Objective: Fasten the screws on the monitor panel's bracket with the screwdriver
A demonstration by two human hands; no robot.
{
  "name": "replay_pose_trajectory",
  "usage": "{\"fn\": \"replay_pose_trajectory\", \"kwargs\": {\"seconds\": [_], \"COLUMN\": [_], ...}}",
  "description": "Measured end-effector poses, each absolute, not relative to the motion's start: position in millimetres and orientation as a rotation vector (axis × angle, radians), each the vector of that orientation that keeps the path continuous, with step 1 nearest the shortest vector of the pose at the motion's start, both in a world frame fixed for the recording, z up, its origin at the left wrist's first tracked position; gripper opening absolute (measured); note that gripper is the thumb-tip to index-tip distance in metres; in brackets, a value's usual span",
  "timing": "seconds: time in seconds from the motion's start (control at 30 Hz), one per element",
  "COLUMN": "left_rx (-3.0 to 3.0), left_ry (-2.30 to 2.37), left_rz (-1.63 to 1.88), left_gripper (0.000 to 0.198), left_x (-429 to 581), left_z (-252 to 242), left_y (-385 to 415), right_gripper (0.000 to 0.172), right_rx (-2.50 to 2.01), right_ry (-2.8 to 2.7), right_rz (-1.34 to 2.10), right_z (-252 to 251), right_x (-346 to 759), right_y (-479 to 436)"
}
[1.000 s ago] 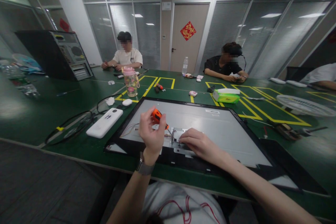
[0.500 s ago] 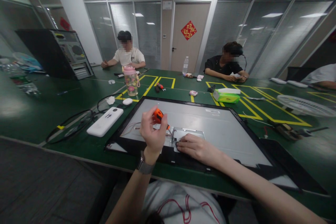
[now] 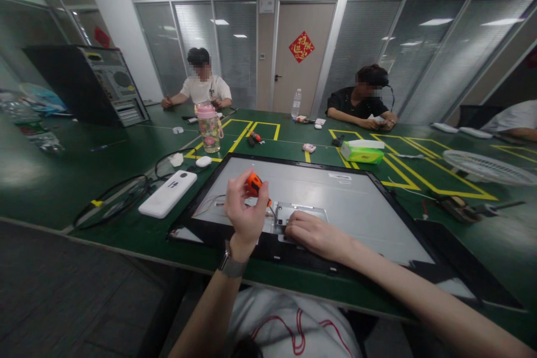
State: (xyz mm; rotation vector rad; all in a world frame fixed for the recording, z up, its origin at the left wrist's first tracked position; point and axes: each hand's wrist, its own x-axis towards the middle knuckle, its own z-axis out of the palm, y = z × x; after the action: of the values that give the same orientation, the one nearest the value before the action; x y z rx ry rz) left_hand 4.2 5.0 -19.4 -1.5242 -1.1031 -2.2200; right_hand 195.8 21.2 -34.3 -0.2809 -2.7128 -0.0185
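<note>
A monitor lies face down on the green table, its grey metal back panel [image 3: 352,207] framed in black. My left hand [image 3: 244,213] is closed round an orange-handled screwdriver [image 3: 254,185], whose thin shaft slants down to a small metal bracket [image 3: 289,213] near the panel's front edge. My right hand [image 3: 312,233] rests palm down on that bracket beside the screwdriver tip, its fingers pressed to the metal; I cannot tell whether it holds anything. A watch is on my left wrist.
A white power bank [image 3: 168,194] and black cable loops [image 3: 117,198] lie left of the monitor. A pink bottle [image 3: 208,128], a green tissue pack [image 3: 361,152] and a white fan grille [image 3: 489,168] stand behind. Two people sit across the table; a PC case [image 3: 98,86] stands far left.
My right hand slid slightly towards me on the bracket and back a little. My left hand and the screwdriver stayed almost in place.
</note>
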Motion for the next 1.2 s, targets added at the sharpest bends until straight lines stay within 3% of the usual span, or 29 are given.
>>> {"fn": "replay_pose_trajectory", "kwargs": {"seconds": [0.17, 0.4, 1.2], "left_rx": [-1.562, -1.671, -1.960], "left_ry": [-1.142, -1.153, -1.091], "left_rz": [-2.223, -2.213, -2.022], "left_gripper": [0.033, 0.030, 0.031], "left_x": [6.3, 9.2, 17.5], "left_z": [-17.6, -14.5, -15.9], "left_y": [2.4, 0.3, -2.3], "right_gripper": [0.044, 0.031, 0.030], "right_rx": [-0.287, -0.377, -0.325], "right_ry": [-2.695, -2.650, -2.550], "right_rz": [0.013, 0.229, 0.181], "right_z": [-37.0, -42.1, -47.9], "right_x": [196.4, 204.5, 206.9], "right_y": [21.4, 19.7, 16.2]}}
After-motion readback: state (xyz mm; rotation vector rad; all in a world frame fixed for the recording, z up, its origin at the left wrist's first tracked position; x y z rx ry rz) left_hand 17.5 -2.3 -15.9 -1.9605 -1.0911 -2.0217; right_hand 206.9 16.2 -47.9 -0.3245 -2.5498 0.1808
